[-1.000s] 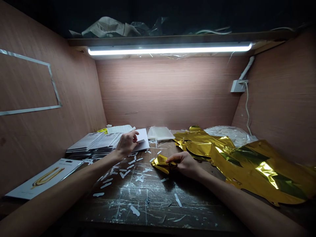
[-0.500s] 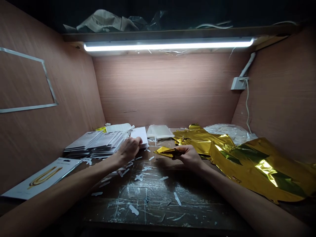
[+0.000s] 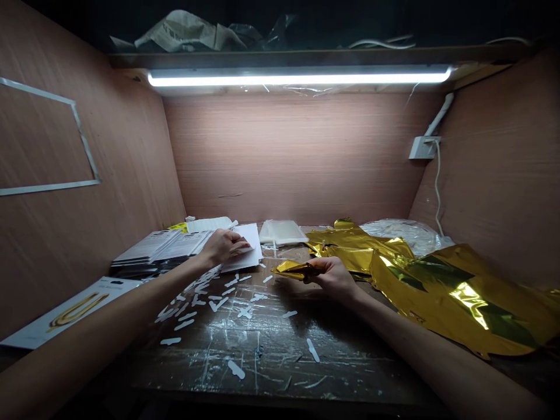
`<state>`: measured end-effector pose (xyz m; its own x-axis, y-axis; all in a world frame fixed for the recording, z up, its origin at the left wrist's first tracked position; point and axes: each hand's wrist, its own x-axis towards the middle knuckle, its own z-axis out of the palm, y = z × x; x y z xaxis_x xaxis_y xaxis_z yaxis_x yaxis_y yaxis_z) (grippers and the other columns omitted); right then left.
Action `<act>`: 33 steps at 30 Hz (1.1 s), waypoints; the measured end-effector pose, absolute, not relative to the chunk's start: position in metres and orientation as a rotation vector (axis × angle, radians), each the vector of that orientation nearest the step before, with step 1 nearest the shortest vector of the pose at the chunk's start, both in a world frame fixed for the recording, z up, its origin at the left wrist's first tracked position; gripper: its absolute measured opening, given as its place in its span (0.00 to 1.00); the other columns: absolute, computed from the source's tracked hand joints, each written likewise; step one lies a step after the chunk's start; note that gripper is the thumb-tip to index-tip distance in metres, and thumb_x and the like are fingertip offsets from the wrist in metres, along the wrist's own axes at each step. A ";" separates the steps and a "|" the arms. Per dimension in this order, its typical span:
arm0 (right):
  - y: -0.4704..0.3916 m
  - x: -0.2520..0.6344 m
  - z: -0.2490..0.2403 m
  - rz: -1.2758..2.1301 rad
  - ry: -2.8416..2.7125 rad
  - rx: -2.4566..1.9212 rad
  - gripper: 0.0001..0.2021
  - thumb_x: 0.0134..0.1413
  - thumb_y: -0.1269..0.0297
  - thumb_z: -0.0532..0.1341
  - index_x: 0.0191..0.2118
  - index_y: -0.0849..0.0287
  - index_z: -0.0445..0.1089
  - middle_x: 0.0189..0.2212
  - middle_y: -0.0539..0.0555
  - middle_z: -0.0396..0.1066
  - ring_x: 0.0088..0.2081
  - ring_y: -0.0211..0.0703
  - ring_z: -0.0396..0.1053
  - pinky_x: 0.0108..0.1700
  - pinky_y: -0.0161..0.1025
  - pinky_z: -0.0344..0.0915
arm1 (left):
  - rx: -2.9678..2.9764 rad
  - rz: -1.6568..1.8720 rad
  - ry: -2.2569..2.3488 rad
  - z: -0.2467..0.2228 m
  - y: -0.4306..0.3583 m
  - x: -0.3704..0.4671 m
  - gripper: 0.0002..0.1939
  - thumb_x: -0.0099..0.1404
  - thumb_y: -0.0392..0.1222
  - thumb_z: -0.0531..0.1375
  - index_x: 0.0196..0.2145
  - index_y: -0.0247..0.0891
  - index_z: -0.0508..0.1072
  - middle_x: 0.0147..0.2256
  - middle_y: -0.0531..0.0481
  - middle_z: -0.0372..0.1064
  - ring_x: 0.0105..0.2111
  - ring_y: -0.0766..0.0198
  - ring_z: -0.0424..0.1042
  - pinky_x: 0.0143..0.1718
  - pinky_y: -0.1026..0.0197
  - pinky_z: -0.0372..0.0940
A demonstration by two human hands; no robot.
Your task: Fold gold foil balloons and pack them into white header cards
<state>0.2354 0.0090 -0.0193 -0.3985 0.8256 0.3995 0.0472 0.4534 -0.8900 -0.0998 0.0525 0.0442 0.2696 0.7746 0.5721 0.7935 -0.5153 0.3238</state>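
Observation:
My left hand (image 3: 221, 247) is at the white cards (image 3: 251, 238) at the back, left of the middle; its fingers are bent and closed at a card's upper left part. My right hand (image 3: 336, 275) pinches a small folded piece of gold foil (image 3: 291, 268), its pointed end toward the left. Larger gold foil sheets (image 3: 455, 303) spread over the table to the right of that hand. Stacks of printed white cards (image 3: 149, 248) lie left of my left hand. A packaged card with a gold U shape (image 3: 79, 312) rests nearer, by the left wall.
Small white paper cut-outs (image 3: 236, 369) are scattered on the dark, scratched table (image 3: 280, 385). Clear plastic bags (image 3: 284, 231) lie at the back, with crumpled clear plastic (image 3: 406, 233) at the right. A power socket (image 3: 423, 147) with a cable hangs on the right wall.
My left hand has shifted left across the white cards, and more of their surface shows. My right hand with the folded gold foil has stayed nearly still.

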 end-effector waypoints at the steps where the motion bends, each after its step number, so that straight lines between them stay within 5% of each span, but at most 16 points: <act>1: 0.010 0.236 -0.019 1.035 -1.773 -0.737 0.12 0.48 0.59 0.73 0.38 0.58 0.83 0.33 0.55 0.81 0.32 0.40 0.75 0.37 0.37 0.72 | -2.442 -1.073 -1.527 0.048 0.050 -0.100 0.12 0.63 0.48 0.64 0.30 0.41 0.83 0.27 0.48 0.79 0.26 0.61 0.72 0.31 0.61 0.61; 6: 0.014 0.242 -0.011 0.836 -1.622 -0.702 0.12 0.46 0.56 0.73 0.32 0.59 0.82 0.27 0.54 0.79 0.29 0.41 0.74 0.33 0.37 0.71 | -2.344 -0.898 -1.461 0.056 0.005 -0.067 0.15 0.68 0.42 0.58 0.31 0.37 0.83 0.23 0.45 0.76 0.21 0.62 0.69 0.29 0.58 0.61; 11: 0.009 0.252 -0.002 0.546 -1.628 -0.728 0.11 0.47 0.60 0.72 0.38 0.59 0.82 0.31 0.56 0.82 0.30 0.46 0.78 0.33 0.39 0.73 | -2.528 -0.375 -1.139 0.029 -0.079 0.010 0.13 0.65 0.29 0.56 0.26 0.34 0.77 0.22 0.46 0.75 0.19 0.60 0.72 0.22 0.60 0.61; 14: -0.003 0.252 0.000 0.192 -1.875 -0.709 0.07 0.52 0.67 0.68 0.39 0.56 0.82 0.34 0.55 0.82 0.33 0.47 0.79 0.35 0.39 0.73 | -2.641 -0.251 -1.029 0.011 -0.114 0.041 0.08 0.64 0.34 0.62 0.27 0.35 0.76 0.23 0.47 0.76 0.19 0.56 0.74 0.19 0.59 0.62; 18: -0.023 0.245 -0.002 -0.098 -2.277 -0.465 0.08 0.58 0.72 0.62 0.40 0.58 0.79 0.29 0.52 0.80 0.27 0.41 0.76 0.32 0.37 0.68 | -2.638 -0.706 -0.925 0.007 -0.131 0.039 0.26 0.65 0.62 0.62 0.21 0.38 0.72 0.18 0.50 0.70 0.17 0.57 0.71 0.18 0.58 0.60; 22: -0.035 0.234 -0.004 -0.205 -2.515 -0.324 0.07 0.63 0.69 0.59 0.36 0.59 0.74 0.21 0.49 0.72 0.21 0.38 0.66 0.27 0.39 0.58 | -2.571 -0.975 -0.789 0.023 -0.120 0.008 0.17 0.66 0.48 0.59 0.22 0.39 0.69 0.19 0.51 0.66 0.17 0.61 0.67 0.19 0.58 0.57; 26: -0.038 0.220 -0.003 -0.158 -2.672 -0.247 0.11 0.65 0.63 0.58 0.30 0.58 0.67 0.19 0.48 0.67 0.21 0.38 0.62 0.26 0.40 0.53 | -2.749 -0.833 -0.889 0.028 -0.093 -0.010 0.09 0.67 0.45 0.59 0.36 0.37 0.75 0.32 0.46 0.75 0.32 0.57 0.75 0.34 0.56 0.69; 29: -0.034 0.212 -0.004 -0.083 -2.746 -0.193 0.13 0.66 0.62 0.58 0.28 0.56 0.63 0.21 0.49 0.69 0.25 0.40 0.64 0.28 0.40 0.56 | -2.923 -0.721 -0.861 0.017 -0.078 -0.013 0.17 0.66 0.49 0.60 0.48 0.37 0.75 0.46 0.41 0.77 0.48 0.51 0.76 0.51 0.51 0.70; 33: -0.028 0.212 -0.005 0.076 -2.821 -0.203 0.09 0.63 0.63 0.58 0.29 0.56 0.63 0.24 0.51 0.71 0.28 0.42 0.66 0.31 0.41 0.61 | -3.035 -0.657 -0.861 0.004 -0.071 -0.014 0.24 0.65 0.51 0.60 0.55 0.35 0.72 0.52 0.39 0.76 0.54 0.47 0.74 0.57 0.47 0.68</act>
<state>0.2123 -0.0281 -0.0046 -0.9416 0.1479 0.3024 0.1314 0.9885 -0.0743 -0.0143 -0.0707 0.0037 0.7743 0.5190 0.3622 0.4861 -0.8542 0.1848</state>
